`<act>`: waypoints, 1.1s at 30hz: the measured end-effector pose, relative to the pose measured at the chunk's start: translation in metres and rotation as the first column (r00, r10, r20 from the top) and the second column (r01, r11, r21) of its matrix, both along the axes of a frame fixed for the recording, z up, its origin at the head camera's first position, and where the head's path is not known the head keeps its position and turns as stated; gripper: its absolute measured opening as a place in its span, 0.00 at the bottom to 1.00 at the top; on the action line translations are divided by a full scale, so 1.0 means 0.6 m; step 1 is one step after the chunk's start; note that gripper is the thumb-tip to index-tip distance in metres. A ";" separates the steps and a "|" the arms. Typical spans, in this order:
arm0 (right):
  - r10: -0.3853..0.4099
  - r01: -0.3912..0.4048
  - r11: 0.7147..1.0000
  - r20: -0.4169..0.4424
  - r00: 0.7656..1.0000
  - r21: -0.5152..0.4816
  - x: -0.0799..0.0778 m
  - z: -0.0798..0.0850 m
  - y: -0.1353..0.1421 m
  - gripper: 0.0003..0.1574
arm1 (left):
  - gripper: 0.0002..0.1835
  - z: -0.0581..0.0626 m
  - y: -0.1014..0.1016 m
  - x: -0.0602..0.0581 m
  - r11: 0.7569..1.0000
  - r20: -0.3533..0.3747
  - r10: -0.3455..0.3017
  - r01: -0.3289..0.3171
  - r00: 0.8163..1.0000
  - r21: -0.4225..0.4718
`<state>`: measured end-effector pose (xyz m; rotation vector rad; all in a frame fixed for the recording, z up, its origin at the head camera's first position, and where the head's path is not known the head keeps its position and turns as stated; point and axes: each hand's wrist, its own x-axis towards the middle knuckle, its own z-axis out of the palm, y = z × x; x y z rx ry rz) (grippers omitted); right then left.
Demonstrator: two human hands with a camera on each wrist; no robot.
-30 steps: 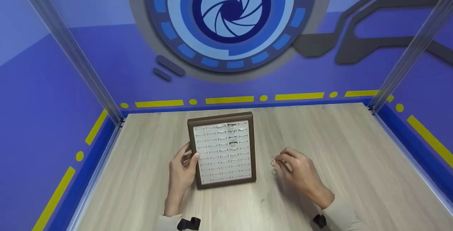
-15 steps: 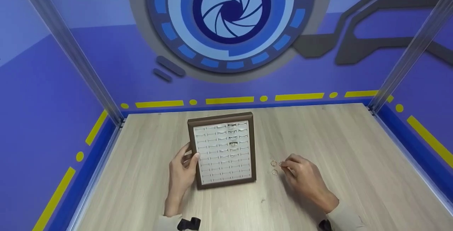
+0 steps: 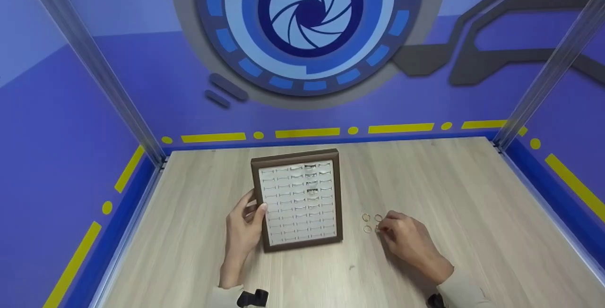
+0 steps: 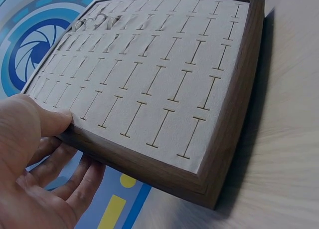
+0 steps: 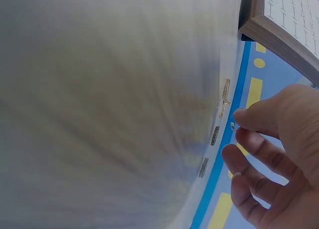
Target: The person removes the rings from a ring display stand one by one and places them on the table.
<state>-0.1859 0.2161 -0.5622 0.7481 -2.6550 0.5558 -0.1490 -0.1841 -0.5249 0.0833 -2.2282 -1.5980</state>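
Note:
A brown-framed ring display board [image 3: 298,223] with a pale slotted face stands tilted up on the table. My left hand [image 3: 243,232] grips its left edge, thumb at the front, fingers behind. Several rings sit in slots near the top; the left wrist view shows some ring bands [image 4: 97,22] there. Right of the board my right hand [image 3: 409,238] pinches a small shiny ring [image 5: 233,125] between thumb and index finger, largely hidden by the fingertips. Beside those fingertips lie a gold ring [image 3: 366,217], a second ring [image 3: 378,218] and a third ring [image 3: 367,229].
The light wood table [image 3: 453,190] is bounded by blue printed walls [image 3: 142,81] at the back and sides. Metal posts [image 3: 550,62] stand at the back corners. Black straps [image 3: 252,298] are on both wrists.
My right hand has moved slightly down and right. It has left another ring on the table at the upper right of the group. My left hand and the board hold still.

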 end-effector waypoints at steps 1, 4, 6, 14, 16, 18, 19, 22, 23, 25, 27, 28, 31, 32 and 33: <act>-0.006 0.006 1.000 0.007 1.000 0.004 0.000 -0.001 0.000 0.11 | 0.27 0.000 0.000 0.000 1.000 -0.002 -0.001 0.001 1.000 -0.003; -0.023 0.022 1.000 0.024 0.999 0.016 0.000 -0.001 -0.001 0.11 | 0.27 0.000 0.000 0.000 1.000 0.001 -0.001 0.001 1.000 -0.001; -0.028 0.027 0.999 0.029 0.999 0.023 -0.001 -0.002 -0.002 0.11 | 0.27 0.000 0.000 0.000 1.000 0.003 0.000 0.000 1.000 0.004; -0.032 0.030 0.998 0.046 0.998 0.047 -0.005 -0.002 -0.003 0.09 | 0.27 0.002 -0.001 0.001 1.000 -0.001 0.001 -0.001 1.000 0.018; -0.036 0.033 0.998 0.060 0.998 0.048 -0.005 -0.001 -0.004 0.09 | 0.27 0.002 -0.001 0.001 1.000 -0.008 0.000 0.000 1.000 0.019; -0.039 0.036 0.998 0.070 0.997 0.048 -0.005 0.000 -0.004 0.09 | 0.27 0.002 -0.001 0.001 1.000 -0.012 -0.001 0.002 1.000 0.019; -0.040 0.036 0.998 0.074 0.996 0.050 -0.006 0.000 -0.004 0.09 | 0.27 0.002 -0.001 0.001 1.000 -0.013 -0.002 0.002 1.000 0.018; -0.037 0.033 0.998 0.081 0.996 0.053 -0.006 0.000 -0.004 0.09 | 0.27 0.002 -0.001 0.001 1.000 -0.015 -0.001 0.002 1.000 0.014; -0.036 0.031 0.998 0.082 0.996 0.053 -0.006 0.000 -0.004 0.09 | 0.27 0.002 -0.001 0.001 1.000 -0.017 -0.002 0.002 1.000 0.014; -0.028 0.025 0.999 0.085 0.996 0.047 -0.007 0.002 -0.004 0.09 | 0.27 0.002 -0.001 0.000 1.000 -0.017 -0.003 0.003 1.000 0.016; -0.011 0.009 0.999 0.083 0.996 0.034 -0.007 0.006 -0.004 0.09 | 0.27 0.001 -0.001 0.000 1.000 -0.016 -0.003 0.003 1.000 0.017; -0.004 0.002 1.000 0.078 0.997 0.026 -0.007 0.008 -0.004 0.09 | 0.27 0.001 -0.001 0.000 1.000 -0.014 -0.003 0.003 1.000 0.017; 0.021 -0.021 1.000 0.055 0.998 0.006 -0.007 0.018 -0.006 0.09 | 0.27 0.000 -0.001 -0.001 1.000 -0.007 -0.003 0.003 1.000 0.020; 0.029 -0.029 1.000 0.045 0.999 -0.002 -0.007 0.021 -0.007 0.09 | 0.27 0.000 -0.001 0.000 1.000 -0.003 -0.003 0.003 1.000 0.020; 0.030 -0.030 1.000 0.037 0.999 -0.009 -0.006 0.025 -0.008 0.09 | 0.27 0.000 -0.001 0.000 1.000 0.000 -0.005 0.005 1.000 0.022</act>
